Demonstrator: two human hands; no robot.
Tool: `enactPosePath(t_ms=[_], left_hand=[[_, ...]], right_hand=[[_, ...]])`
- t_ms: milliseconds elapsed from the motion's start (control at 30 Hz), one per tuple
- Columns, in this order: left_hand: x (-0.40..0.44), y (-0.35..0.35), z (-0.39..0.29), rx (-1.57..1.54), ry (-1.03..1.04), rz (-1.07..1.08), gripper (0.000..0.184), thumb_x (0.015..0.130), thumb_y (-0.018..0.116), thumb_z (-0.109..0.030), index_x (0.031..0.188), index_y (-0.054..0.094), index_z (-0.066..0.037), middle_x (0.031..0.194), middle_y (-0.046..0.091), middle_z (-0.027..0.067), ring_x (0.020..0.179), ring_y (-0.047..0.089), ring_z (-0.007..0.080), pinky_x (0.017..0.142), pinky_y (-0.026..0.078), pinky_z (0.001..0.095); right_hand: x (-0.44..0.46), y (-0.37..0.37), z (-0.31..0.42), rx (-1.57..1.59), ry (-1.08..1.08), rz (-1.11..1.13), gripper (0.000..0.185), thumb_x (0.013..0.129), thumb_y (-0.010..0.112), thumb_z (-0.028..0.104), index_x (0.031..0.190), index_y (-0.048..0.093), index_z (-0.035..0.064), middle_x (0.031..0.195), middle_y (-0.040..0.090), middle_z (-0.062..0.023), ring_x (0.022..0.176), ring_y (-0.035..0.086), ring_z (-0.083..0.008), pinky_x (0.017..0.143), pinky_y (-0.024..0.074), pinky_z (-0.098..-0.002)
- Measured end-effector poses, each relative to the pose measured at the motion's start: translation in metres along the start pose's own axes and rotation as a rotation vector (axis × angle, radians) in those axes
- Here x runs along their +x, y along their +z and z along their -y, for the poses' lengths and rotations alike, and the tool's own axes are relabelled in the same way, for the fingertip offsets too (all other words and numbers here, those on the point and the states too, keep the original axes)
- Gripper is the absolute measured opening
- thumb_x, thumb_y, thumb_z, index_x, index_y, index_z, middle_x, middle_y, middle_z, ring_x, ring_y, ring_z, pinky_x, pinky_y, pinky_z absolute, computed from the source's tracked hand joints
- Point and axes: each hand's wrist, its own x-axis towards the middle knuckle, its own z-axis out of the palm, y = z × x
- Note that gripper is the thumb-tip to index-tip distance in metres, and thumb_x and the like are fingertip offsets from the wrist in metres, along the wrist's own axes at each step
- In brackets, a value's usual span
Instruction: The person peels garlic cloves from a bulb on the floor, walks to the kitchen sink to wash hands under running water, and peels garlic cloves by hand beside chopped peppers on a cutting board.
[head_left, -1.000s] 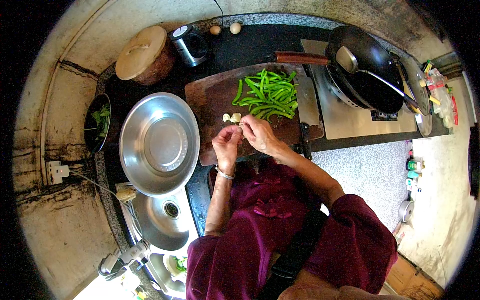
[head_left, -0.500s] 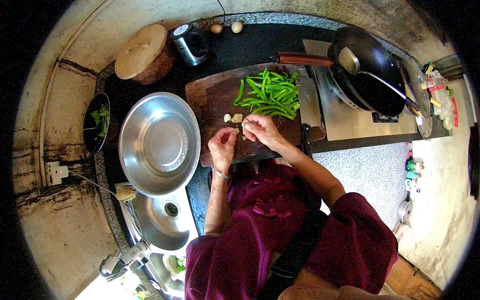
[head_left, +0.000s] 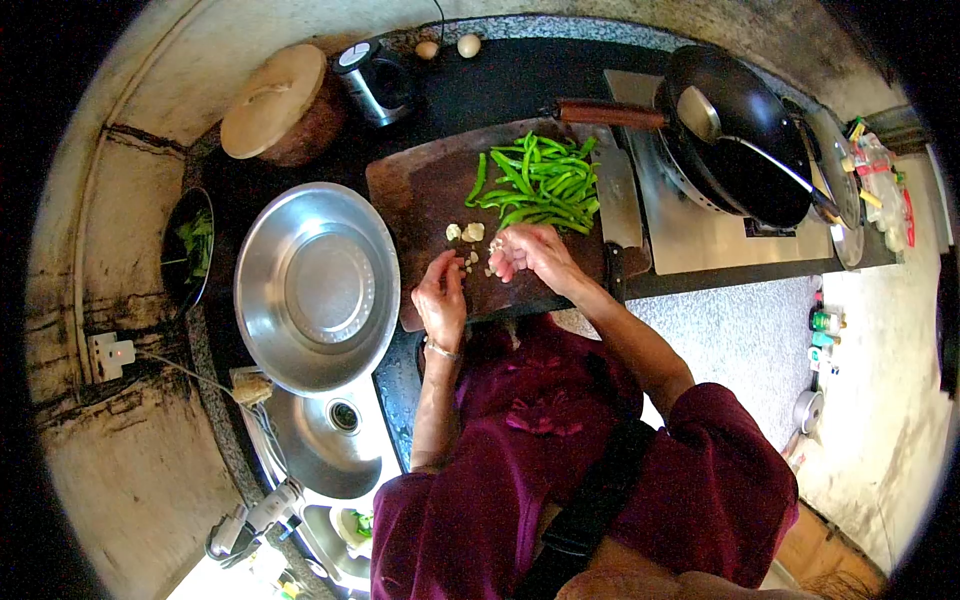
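Observation:
My left hand [head_left: 440, 298] is over the front of the wooden cutting board [head_left: 412, 205], fingers bent and drawn together; whatever they hold is too small to make out. Across from it, my right hand [head_left: 538, 258] pinches a small pale piece of what looks like garlic [head_left: 496, 244] at its fingertips. Larger pale garlic cloves [head_left: 472, 232] lie on the board just beyond my hands. Small bits [head_left: 468, 268] are scattered between my fingertips. Behind my right hand is a pile of sliced green peppers [head_left: 545, 182].
A cleaver [head_left: 622, 205] lies at the board's right edge. Farther right, a wok [head_left: 740, 140] with a spatula [head_left: 699, 115] sits on the stove [head_left: 690, 245]. Left are a large metal basin [head_left: 262, 300], a sink [head_left: 310, 455], a lidded pot [head_left: 285, 110] and a kettle [head_left: 365, 85].
My hands have moved slightly apart, and more small pale bits now show on the board between them. The whole view has shifted slightly.

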Motion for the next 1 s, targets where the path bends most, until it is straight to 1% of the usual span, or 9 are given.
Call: enactPosePath(t_ms=[167,267,367,533,567,600,667,833,1000], left_hand=[[-0.007,-0.001,0.006,-0.026,-0.089,0.041,0.013,0.080,0.057,-0.007,0.090,0.062,0.001,0.075,0.064,0.0125,0.066,0.062,0.0180,0.060,0.048,0.0275],[-0.009,-0.004,0.008,0.009,-0.023,0.032,0.011,0.079,0.058,-0.006,0.087,0.062,0.001,0.074,0.063,0.0125,0.065,0.061,0.0193,0.060,0.047,0.0290],[-0.010,-0.009,0.004,0.058,0.105,0.032,0.009,0.078,0.059,-0.004,0.085,0.063,0.002,0.077,0.062,0.0104,0.067,0.058,0.0156,0.062,0.046,0.0262],[-0.015,-0.009,0.000,-0.016,0.106,0.080,0.010,0.076,0.060,-0.002,0.085,0.063,-0.001,0.075,0.061,0.0108,0.069,0.058,0.0188,0.064,0.045,0.0276],[-0.016,-0.007,0.002,0.014,0.139,0.095,0.011,0.075,0.060,-0.004,0.086,0.063,-0.001,0.079,0.061,0.0135,0.067,0.059,0.0250,0.060,0.046,0.0317],[-0.016,-0.006,0.002,0.010,0.141,0.104,0.011,0.075,0.060,-0.004,0.086,0.063,-0.001,0.079,0.061,0.0135,0.067,0.059,0.0250,0.060,0.046,0.0317],[-0.016,-0.002,-0.001,0.112,0.262,0.122,0.012,0.076,0.059,-0.005,0.087,0.062,-0.001,0.079,0.060,0.0139,0.066,0.058,0.0273,0.060,0.046,0.0327],[-0.015,0.010,0.005,0.193,0.257,0.172,0.018,0.075,0.058,-0.008,0.093,0.060,-0.006,0.078,0.060,0.0127,0.068,0.058,0.0298,0.060,0.045,0.0377],[-0.015,0.025,0.000,0.364,0.263,0.133,0.019,0.074,0.061,-0.013,0.092,0.060,-0.008,0.080,0.059,0.0104,0.071,0.058,0.0289,0.060,0.046,0.0377]], right_hand=[[-0.005,0.002,0.001,-0.138,-0.044,-0.022,0.021,0.088,0.050,0.022,0.083,0.054,0.0016,0.070,0.059,-0.0081,0.056,0.056,-0.0126,0.048,0.0453,-0.0232],[-0.008,0.002,-0.003,-0.209,-0.072,-0.046,0.018,0.086,0.054,0.019,0.081,0.055,0.0018,0.067,0.058,-0.0067,0.054,0.054,-0.0111,0.045,0.0435,-0.0225],[-0.014,0.003,-0.005,-0.174,-0.069,-0.097,0.014,0.082,0.058,0.015,0.081,0.055,0.0013,0.067,0.058,-0.0060,0.053,0.054,-0.0101,0.045,0.0434,-0.0223],[-0.028,-0.003,-0.009,-0.136,-0.065,-0.204,0.013,0.080,0.061,0.011,0.086,0.056,0.0005,0.068,0.058,-0.0064,0.054,0.053,-0.0101,0.046,0.0439,-0.0228],[-0.032,-0.003,-0.007,-0.139,-0.064,-0.213,0.010,0.080,0.060,0.009,0.084,0.055,0.0010,0.069,0.058,-0.0064,0.055,0.053,-0.0104,0.048,0.0434,-0.0229],[-0.036,-0.003,-0.006,-0.142,-0.064,-0.223,0.007,0.080,0.059,0.007,0.083,0.055,0.0015,0.070,0.057,-0.0063,0.056,0.053,-0.0107,0.049,0.0430,-0.0229],[-0.043,-0.002,-0.008,-0.143,-0.090,-0.228,0.008,0.081,0.058,0.006,0.086,0.056,0.0004,0.070,0.056,-0.0058,0.057,0.052,-0.0103,0.050,0.0423,-0.0233],[-0.050,-0.001,-0.019,0.055,-0.150,-0.086,0.016,0.084,0.055,0.012,0.094,0.058,0.0001,0.073,0.054,-0.0046,0.062,0.049,-0.0104,0.055,0.0403,-0.0233],[-0.052,-0.009,-0.019,0.108,-0.115,-0.019,0.015,0.083,0.057,0.014,0.091,0.058,0.0007,0.071,0.053,-0.0029,0.061,0.048,-0.0098,0.054,0.0397,-0.0223]])
